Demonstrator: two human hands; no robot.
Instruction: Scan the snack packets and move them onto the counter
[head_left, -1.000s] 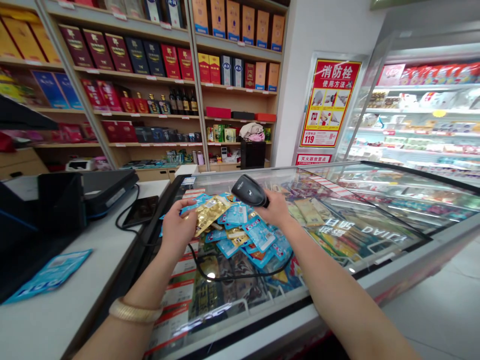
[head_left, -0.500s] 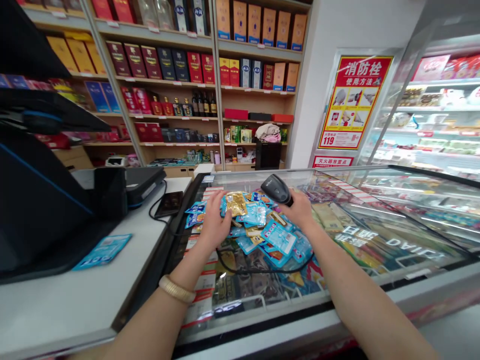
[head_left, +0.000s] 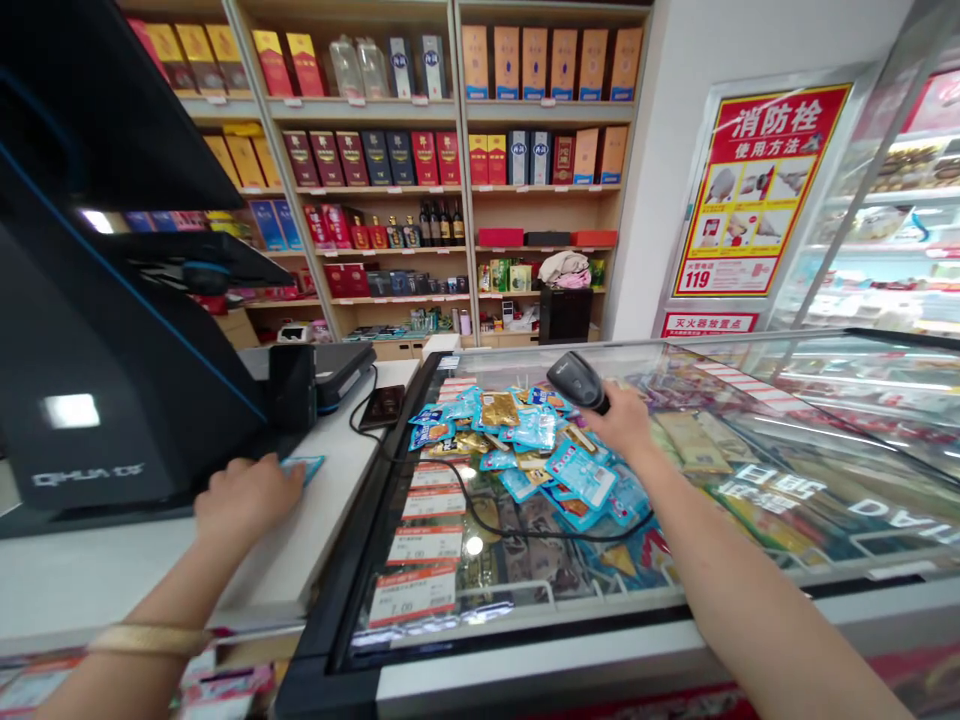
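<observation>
Packet under left hand — scanner in right hand.
Left fingers bend over the blue packet on the counter — gripping or not, I cannot tell; right fingers wrap the scanner's handle, near piled packets on the freezer. Shelves stand well beyond both.

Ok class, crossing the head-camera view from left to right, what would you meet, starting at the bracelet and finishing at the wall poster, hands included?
Gold-coloured bracelet, left hand, blue packet partly under its fingers, phone-like black device, uppermost gold packet, barcode scanner, right hand, red fire-hydrant poster.
</observation>
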